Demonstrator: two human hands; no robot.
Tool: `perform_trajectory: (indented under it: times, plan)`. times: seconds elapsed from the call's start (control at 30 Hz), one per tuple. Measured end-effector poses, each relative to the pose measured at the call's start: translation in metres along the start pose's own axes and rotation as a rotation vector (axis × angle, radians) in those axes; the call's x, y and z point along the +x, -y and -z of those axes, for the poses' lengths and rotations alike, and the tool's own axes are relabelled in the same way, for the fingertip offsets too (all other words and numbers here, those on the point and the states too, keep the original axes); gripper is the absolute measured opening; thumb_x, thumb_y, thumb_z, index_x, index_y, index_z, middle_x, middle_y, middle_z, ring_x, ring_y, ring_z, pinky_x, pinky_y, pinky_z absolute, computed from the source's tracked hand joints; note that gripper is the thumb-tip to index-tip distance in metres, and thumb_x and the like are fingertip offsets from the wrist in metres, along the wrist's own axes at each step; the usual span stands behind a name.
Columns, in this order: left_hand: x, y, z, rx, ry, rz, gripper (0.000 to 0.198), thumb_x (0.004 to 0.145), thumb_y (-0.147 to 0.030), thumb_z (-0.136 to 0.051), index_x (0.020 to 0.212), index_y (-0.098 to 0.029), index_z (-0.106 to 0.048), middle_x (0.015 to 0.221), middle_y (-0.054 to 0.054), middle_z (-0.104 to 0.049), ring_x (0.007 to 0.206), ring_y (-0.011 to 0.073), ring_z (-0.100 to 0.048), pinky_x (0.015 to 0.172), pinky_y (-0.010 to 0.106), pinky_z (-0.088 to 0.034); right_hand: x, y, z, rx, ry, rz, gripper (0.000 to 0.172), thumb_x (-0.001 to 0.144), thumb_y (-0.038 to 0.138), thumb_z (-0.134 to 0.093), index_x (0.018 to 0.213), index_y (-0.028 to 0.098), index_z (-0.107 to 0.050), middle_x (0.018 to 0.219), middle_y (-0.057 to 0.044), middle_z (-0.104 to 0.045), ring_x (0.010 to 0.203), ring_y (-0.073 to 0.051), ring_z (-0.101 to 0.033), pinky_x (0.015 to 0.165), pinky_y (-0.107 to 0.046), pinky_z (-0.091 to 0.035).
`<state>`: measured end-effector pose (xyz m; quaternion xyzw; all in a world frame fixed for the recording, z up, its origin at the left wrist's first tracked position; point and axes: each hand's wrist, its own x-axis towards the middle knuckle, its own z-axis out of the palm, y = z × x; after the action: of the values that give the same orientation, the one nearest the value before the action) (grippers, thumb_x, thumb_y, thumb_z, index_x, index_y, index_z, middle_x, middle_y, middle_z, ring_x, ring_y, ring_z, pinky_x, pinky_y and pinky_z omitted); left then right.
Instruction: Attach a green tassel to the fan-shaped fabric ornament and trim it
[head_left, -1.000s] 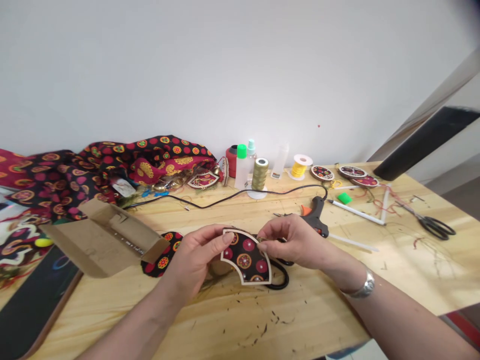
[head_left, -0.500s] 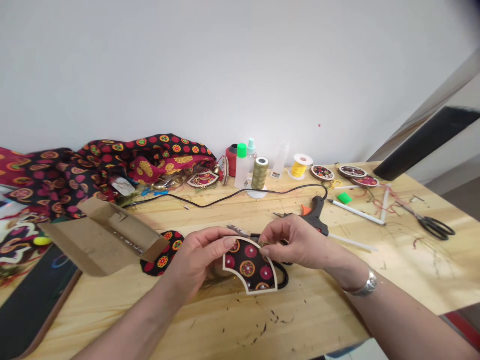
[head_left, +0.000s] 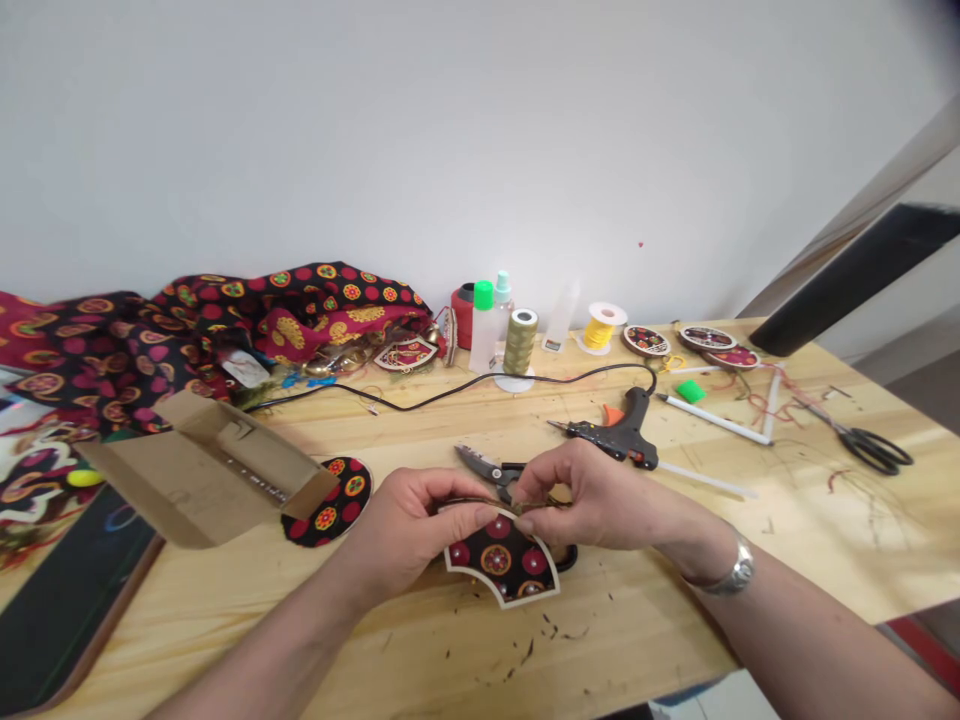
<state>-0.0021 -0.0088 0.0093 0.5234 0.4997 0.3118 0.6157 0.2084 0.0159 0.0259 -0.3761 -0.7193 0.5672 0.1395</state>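
Overall, a pale wall (head_left: 375, 130) rises behind a wooden counter (head_left: 405, 675). Patterned cloth (head_left: 210, 310) in black, red and orange is heaped at the counter's far left, with a dark slab (head_left: 67, 610) nearer and an open cardboard box (head_left: 150, 475) just beside it. A black tube (head_left: 855, 280) leans at the far right corner.

Toward the middle, the left hand (head_left: 412, 520) has its grip clasped on a fan-shaped piece (head_left: 495, 560), thumb lying across the upper left edge. The right hand (head_left: 592, 495) has thumb and fingers pinched at the upper right edge, its grip on a thin golden-brown trim (head_left: 516, 509) mostly hidden by the fingertips. The piece is between the hands, over the near part of the counter; its black fabric carries pink and orange rounds and small white beads within a pale border.

Just beyond the right hand lies a black glue gun (head_left: 622, 430). Shears (head_left: 480, 465) lie behind the piece, partly covered, and scissors (head_left: 877, 450) rest at the right. Farther back stand an olive spool (head_left: 520, 345), a green-capped bottle (head_left: 483, 335) and a yellow spool (head_left: 598, 330). Smallest are a green square (head_left: 690, 391) and dark scraps (head_left: 529, 655) nearest the viewer.
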Motion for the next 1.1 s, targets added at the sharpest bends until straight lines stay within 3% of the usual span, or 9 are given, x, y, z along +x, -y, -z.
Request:
perform_trajectory:
  times: [0.33,0.5,0.63,0.83,0.93,1.0,1.03,1.1]
  plan:
    - [0.0,-0.001,-0.002,-0.006,-0.029,-0.01,0.01,0.067,-0.029,-0.074,0.069,-0.02,-0.075,0.062,0.001,-0.071,0.054,0.013,-0.06,0.051,0.019,-0.045,0.001,0.003,-0.003,-0.001,-0.024,-0.034,0.013,0.077,0.026,-0.06,0.076,0.014,-0.065,0.064,0.001,-0.063,0.054,-0.008,-0.052,0.047,-0.017,-0.041]
    - [0.001,0.0,-0.002,-0.078,-0.058,0.063,0.012,0.066,-0.03,-0.075,0.069,-0.018,-0.075,0.06,0.0,-0.071,0.052,0.0116,-0.059,0.05,0.018,-0.045,0.003,-0.001,-0.002,0.123,-0.017,-0.058,0.019,0.077,0.031,-0.063,0.082,0.013,-0.066,0.066,0.0,-0.063,0.053,-0.007,-0.051,0.047,-0.017,-0.04]
    - [0.002,0.001,0.001,-0.23,-0.109,0.122,0.016,0.063,-0.03,-0.077,0.07,-0.016,-0.073,0.061,0.002,-0.071,0.052,0.0128,-0.061,0.051,0.021,-0.047,0.004,0.0,0.002,0.243,-0.025,0.011,0.029,0.077,0.039,-0.065,0.09,0.013,-0.067,0.072,-0.001,-0.064,0.06,-0.008,-0.053,0.054,-0.019,-0.042]
    - [0.005,-0.001,0.003,-0.408,-0.152,0.181,0.017,0.06,-0.027,-0.079,0.068,-0.014,-0.071,0.058,0.002,-0.069,0.049,0.0129,-0.062,0.049,0.022,-0.048,0.008,-0.006,0.003,0.474,-0.234,0.16,0.035,0.086,0.044,-0.053,0.105,0.016,-0.062,0.071,-0.002,-0.064,0.067,-0.012,-0.06,0.068,-0.026,-0.048]
    - [0.006,-0.001,0.003,-0.438,-0.165,0.177,0.018,0.058,-0.026,-0.08,0.066,-0.012,-0.07,0.057,0.003,-0.069,0.048,0.0129,-0.062,0.049,0.022,-0.049,0.012,-0.009,0.002,0.62,-0.372,0.354,0.04,0.087,0.044,-0.051,0.122,0.025,-0.052,0.11,-0.007,-0.063,0.102,-0.017,-0.059,0.089,-0.034,-0.045]
    - [0.006,-0.001,0.002,-0.454,-0.172,0.179,0.018,0.057,-0.025,-0.08,0.065,-0.012,-0.07,0.056,0.003,-0.069,0.047,0.0132,-0.062,0.049,0.023,-0.05,0.013,-0.009,0.002,0.533,-0.523,0.422,0.043,0.087,0.042,-0.053,0.127,0.031,-0.047,0.136,-0.004,-0.047,0.121,-0.018,-0.046,0.097,-0.033,-0.04]
    - [0.007,-0.001,0.002,-0.462,-0.174,0.18,0.018,0.057,-0.024,-0.08,0.065,-0.012,-0.07,0.056,0.003,-0.069,0.047,0.0135,-0.062,0.049,0.023,-0.05,0.013,-0.008,0.002,0.442,-0.6,0.416,0.043,0.086,0.04,-0.054,0.127,0.032,-0.047,0.139,-0.003,-0.043,0.123,-0.017,-0.044,0.096,-0.032,-0.04]
    - [0.008,0.0,0.002,-0.476,-0.182,0.179,0.018,0.057,-0.025,-0.08,0.066,-0.012,-0.07,0.056,0.003,-0.07,0.047,0.014,-0.063,0.049,0.024,-0.051,0.013,-0.006,0.001,0.248,-0.69,0.338,0.032,0.086,0.038,-0.055,0.114,0.025,-0.058,0.122,-0.006,-0.057,0.108,-0.017,-0.054,0.086,-0.028,-0.045]
